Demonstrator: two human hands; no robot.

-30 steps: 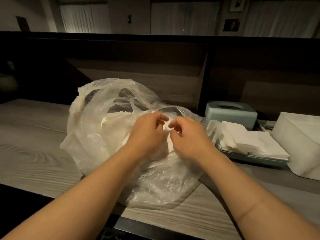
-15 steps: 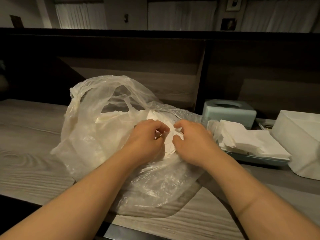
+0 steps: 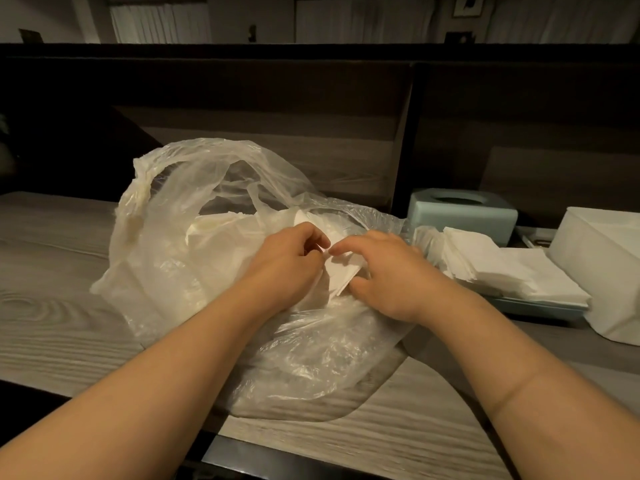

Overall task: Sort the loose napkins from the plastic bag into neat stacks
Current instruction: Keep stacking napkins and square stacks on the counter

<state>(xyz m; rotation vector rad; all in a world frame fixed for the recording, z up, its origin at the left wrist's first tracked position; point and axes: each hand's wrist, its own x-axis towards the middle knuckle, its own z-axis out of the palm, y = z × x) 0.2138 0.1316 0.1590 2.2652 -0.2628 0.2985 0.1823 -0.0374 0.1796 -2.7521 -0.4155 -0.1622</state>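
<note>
A crinkled clear plastic bag [image 3: 180,258] lies on the wooden counter with its mouth open toward me. Loose white napkins [image 3: 214,226] show inside it. Both my hands are at the bag's mouth. My left hand [image 3: 287,268] and my right hand [image 3: 384,271] each pinch the same folded white napkin [image 3: 341,273], which sits between them just above the bag. To the right, a stack of white napkins [image 3: 498,271] lies on a pale blue tray [image 3: 540,308].
A pale blue tissue-box cover [image 3: 460,213] stands behind the tray. A white container [image 3: 609,271] sits at the far right. Dark panels form a wall behind the counter [image 3: 52,271]. The counter's front edge runs close to my forearms.
More of the folded napkin now shows between my hands, which stay close together at the bag's mouth. The bag has shifted a little.
</note>
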